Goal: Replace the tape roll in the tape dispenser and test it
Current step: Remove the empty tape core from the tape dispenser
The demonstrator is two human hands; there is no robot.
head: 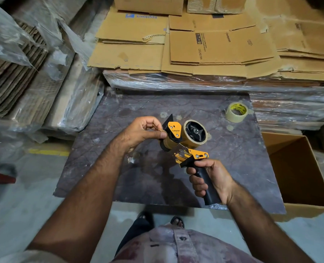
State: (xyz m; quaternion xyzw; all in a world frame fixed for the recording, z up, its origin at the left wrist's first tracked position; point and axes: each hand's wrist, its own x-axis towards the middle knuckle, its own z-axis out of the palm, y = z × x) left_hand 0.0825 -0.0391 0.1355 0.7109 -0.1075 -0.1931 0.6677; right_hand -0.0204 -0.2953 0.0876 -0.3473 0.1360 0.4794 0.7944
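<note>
At the left, the left hand [140,132] has its thumb and forefinger pinched together at the front of the dispenser [184,141], by the roller and the orange side plate. What they pinch is too small to make out; likely the free end of the tape. Just right of it a roll [195,134] already sits on the hub, so the step in hand looks like threading. To do it well, the tape end should probably go sticky side out, between roller and guide plate, and be drawn flat and square toward the toothed blade, with fingertips kept off those teeth. Lower right, the right hand [207,178] is clamped round the black handle, fingers curled tight, holding the dispenser above the slab [119,168]; a steady grip there helps the pull. Far right on the slab lies another roll [237,112], well apart from the hands. At the right edge stands an open box [305,177], handy for the test.
</note>
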